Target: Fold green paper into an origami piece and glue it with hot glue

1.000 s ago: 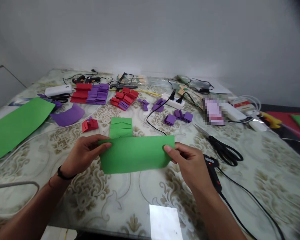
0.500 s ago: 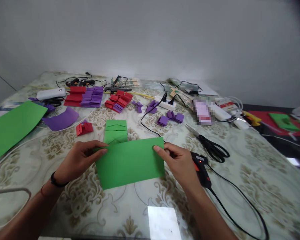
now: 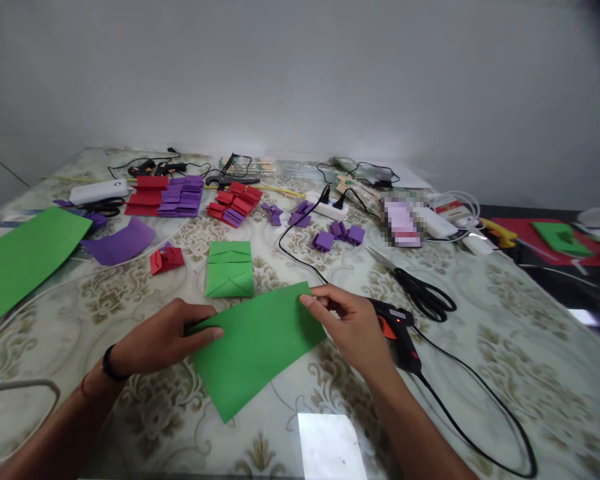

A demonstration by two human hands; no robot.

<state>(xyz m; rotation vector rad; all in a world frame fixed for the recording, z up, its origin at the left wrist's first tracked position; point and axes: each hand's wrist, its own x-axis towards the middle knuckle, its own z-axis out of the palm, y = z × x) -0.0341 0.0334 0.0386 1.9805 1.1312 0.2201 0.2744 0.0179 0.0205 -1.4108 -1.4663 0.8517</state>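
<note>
A rectangular sheet of green paper (image 3: 260, 347) is held up, slanted, between both hands. My left hand (image 3: 173, 333) pinches its upper left corner, thumb on the near face. The upper right corner is gripped by my right hand (image 3: 347, 320), also with the thumb in front and the fingers partly hidden behind. Just beyond the sheet lies a folded green paper piece (image 3: 229, 270) with creased flaps. Beside the right hand rests a black and orange glue gun (image 3: 400, 337), partly covered by that hand, its small light glowing.
Black-handled scissors (image 3: 423, 293) lie at the right. Folded red pieces (image 3: 235, 202) and purple pieces (image 3: 337, 237) sit farther back, near a white power strip (image 3: 327, 207). A large green sheet (image 3: 27, 260) lies left. The glue gun's cord (image 3: 475, 407) loops along the right.
The green sheet has tilted, its left side coming lower and nearer, which uncovers more of the folded green piece. Both hands still grip it; my left hand has dropped slightly.
</note>
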